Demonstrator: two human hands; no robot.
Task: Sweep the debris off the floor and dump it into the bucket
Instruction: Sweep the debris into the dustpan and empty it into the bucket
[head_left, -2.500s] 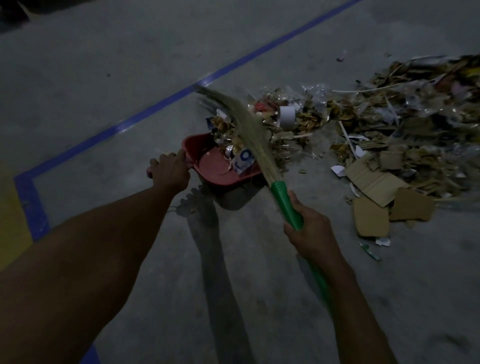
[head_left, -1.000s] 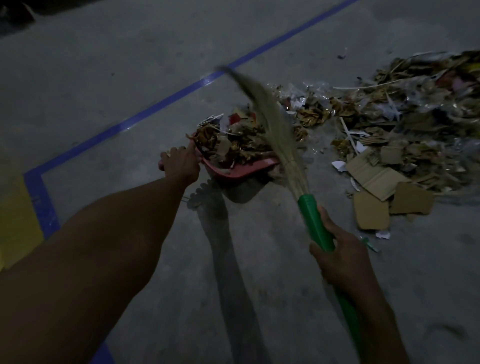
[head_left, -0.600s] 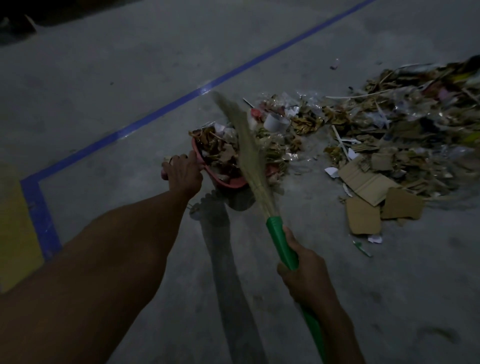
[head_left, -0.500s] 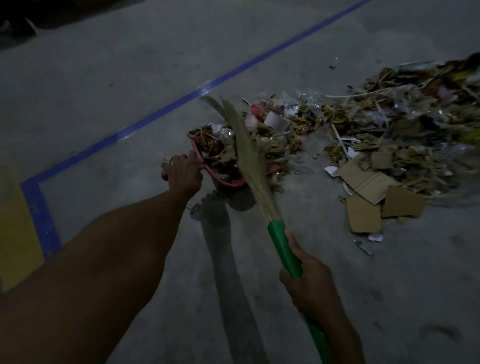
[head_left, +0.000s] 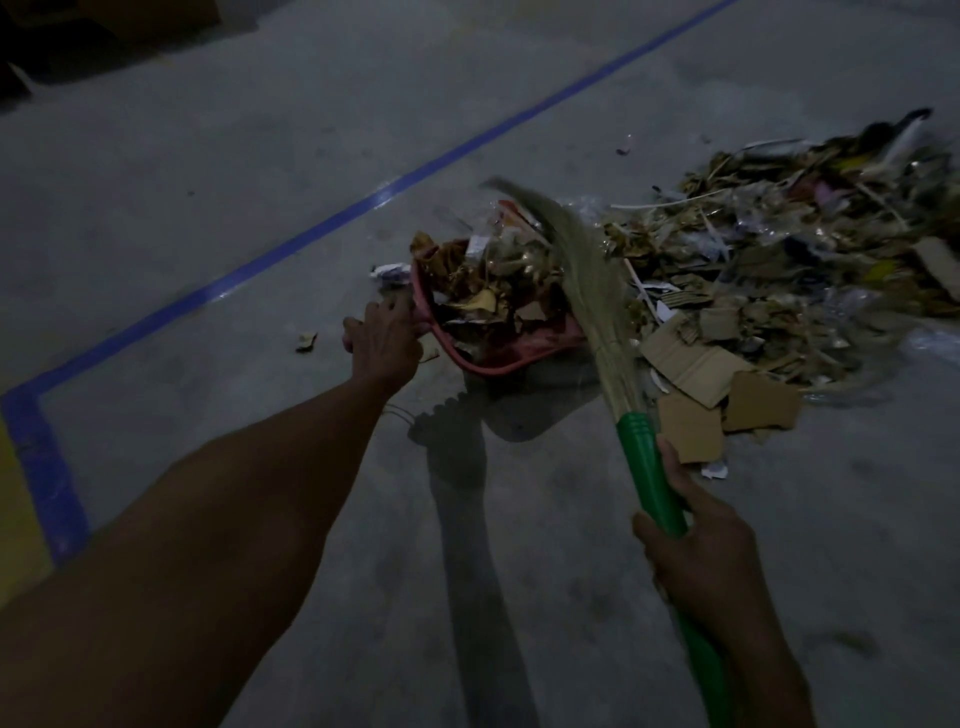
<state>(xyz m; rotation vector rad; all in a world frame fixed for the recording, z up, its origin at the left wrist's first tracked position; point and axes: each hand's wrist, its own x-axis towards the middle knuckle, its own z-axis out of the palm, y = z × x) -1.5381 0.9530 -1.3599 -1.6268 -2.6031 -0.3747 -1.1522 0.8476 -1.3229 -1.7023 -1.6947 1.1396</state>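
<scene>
Broom (head_left: 631, 431) diagonal, bristle tip up-left over dustpan (head_left: 519, 358), handle lower-right

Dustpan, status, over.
Left hand grips dustpan, heaped full. Right hand grips broom, bristles at pan mouth. Debris pile on floor; bucket not in view.

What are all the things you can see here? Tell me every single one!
dustpan: one, red, on the floor at the pile's left end, heaped with scraps
broom: one, straw bristles and green handle, bristles by the dustpan's right side
debris pile: one, brown, white and clear bits, spread to the right
cardboard pieces: several, tan, flat at the pile's near edge
scrap: one, pale, alone left of the dustpan
blue line: one, blue, diagonal across the floor, turning a corner at the left
floor: one, grey, all around
left hand: one, holds the dustpan's left edge
right hand: one, grips the broom's green handle
</scene>
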